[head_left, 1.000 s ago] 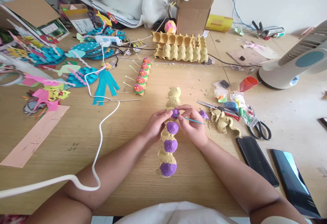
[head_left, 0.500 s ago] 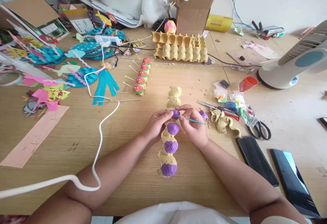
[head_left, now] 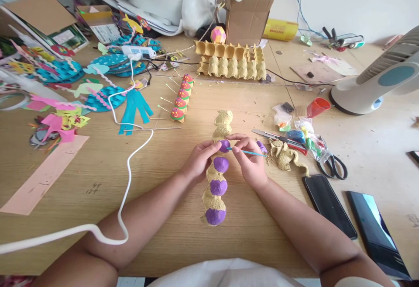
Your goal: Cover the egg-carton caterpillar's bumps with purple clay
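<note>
A strip of egg carton (head_left: 216,175) lies lengthwise before me on the table, with several of its humps covered in purple clay (head_left: 218,187). The far humps (head_left: 223,120) are bare tan pulp. My left hand (head_left: 200,159) grips the strip's left edge, its thumb against the fourth purple hump from me. A thin blue modelling tool (head_left: 250,152) is pinched in my right hand (head_left: 251,162), its tip on that same hump. Just right of this hand sits a small purple clay packet (head_left: 262,146).
A craft knife (head_left: 271,135), torn carton scraps (head_left: 284,153), black-handled scissors (head_left: 334,167) and two phones (head_left: 330,206) lie to the right. A finished caterpillar (head_left: 182,98) and uncut egg cartons (head_left: 231,66) stand farther back. A white cable (head_left: 129,169) crosses the left side.
My right hand has shifted slightly right, drawing the blue tool's tip toward the right side of the purple hump. My left hand stays on the strip.
</note>
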Motion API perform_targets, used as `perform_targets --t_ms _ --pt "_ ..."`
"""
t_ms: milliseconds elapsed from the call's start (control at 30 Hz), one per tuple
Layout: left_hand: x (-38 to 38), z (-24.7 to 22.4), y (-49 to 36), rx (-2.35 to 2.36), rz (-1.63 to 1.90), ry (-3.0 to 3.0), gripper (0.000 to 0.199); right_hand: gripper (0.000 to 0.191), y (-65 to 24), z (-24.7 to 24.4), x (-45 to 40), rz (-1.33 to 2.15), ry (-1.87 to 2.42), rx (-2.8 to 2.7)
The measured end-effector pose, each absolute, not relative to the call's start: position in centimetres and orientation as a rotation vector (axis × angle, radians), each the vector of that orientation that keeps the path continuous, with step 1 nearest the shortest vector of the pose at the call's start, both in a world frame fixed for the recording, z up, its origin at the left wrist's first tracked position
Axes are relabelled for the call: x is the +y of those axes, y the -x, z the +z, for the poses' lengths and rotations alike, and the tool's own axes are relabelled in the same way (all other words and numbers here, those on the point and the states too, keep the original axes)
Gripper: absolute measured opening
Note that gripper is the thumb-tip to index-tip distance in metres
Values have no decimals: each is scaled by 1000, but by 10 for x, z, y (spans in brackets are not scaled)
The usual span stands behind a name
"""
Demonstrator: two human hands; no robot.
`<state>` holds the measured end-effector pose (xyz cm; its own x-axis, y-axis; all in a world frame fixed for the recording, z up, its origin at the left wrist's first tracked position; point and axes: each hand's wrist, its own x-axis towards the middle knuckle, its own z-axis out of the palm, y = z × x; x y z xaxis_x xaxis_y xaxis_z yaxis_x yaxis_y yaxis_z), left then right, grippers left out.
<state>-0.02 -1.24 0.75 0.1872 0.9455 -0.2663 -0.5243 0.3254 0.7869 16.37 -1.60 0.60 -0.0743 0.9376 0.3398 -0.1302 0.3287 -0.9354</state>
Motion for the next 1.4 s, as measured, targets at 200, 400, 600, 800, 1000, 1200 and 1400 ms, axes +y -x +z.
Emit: perform_targets --t_ms 200,400,600,800,1000,1200,1400 --pt "-12 9 0 866 1132 -625 44 31 -163 1 -12 1078 873 -1284" --pt "-14 7 2 881 1102 -634 45 32 -163 3 -10 1182 886 -1240" --pt "-13 9 2 875 1107 -675 44 30 -162 -1 -9 1301 807 -1140" --pt "-13 9 2 888 1101 -653 44 33 -160 3 -8 1287 813 -1156" --pt "-13 7 2 891 1106 -659 42 35 -161 5 -9 1238 844 -1194" --pt "-13 12 0 877 1119 -627 42 29 -164 3 -12 1040 881 -1391" --pt "-14 10 0 849 1108 -598 41 24 -163 5 -14 857 932 -1496"
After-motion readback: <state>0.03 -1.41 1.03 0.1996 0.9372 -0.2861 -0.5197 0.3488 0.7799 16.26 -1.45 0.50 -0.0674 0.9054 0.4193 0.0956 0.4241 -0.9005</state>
